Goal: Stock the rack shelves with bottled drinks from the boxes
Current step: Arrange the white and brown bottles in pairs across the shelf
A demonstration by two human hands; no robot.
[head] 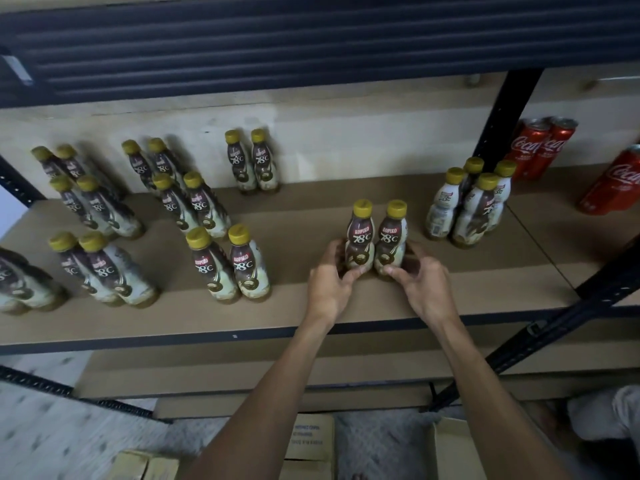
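Note:
Two Kopiko 78°C bottles with yellow caps stand upright side by side on the brown rack shelf (311,306). My left hand (330,278) curls round the base of the left bottle (360,233). My right hand (420,277) curls round the base of the right bottle (391,235). Both bottles rest on the shelf board, right of centre. Several pairs of the same bottles stand in rows to the left (228,261) and at the back (252,161). Another cluster of bottles (471,202) stands to the right.
Red Coca-Cola cans (540,150) stand on the neighbouring shelf at the right, behind a black upright post (502,116). A dark shelf (311,39) hangs overhead. Cardboard boxes (311,441) sit on the floor below. A lower shelf board (242,375) lies underneath.

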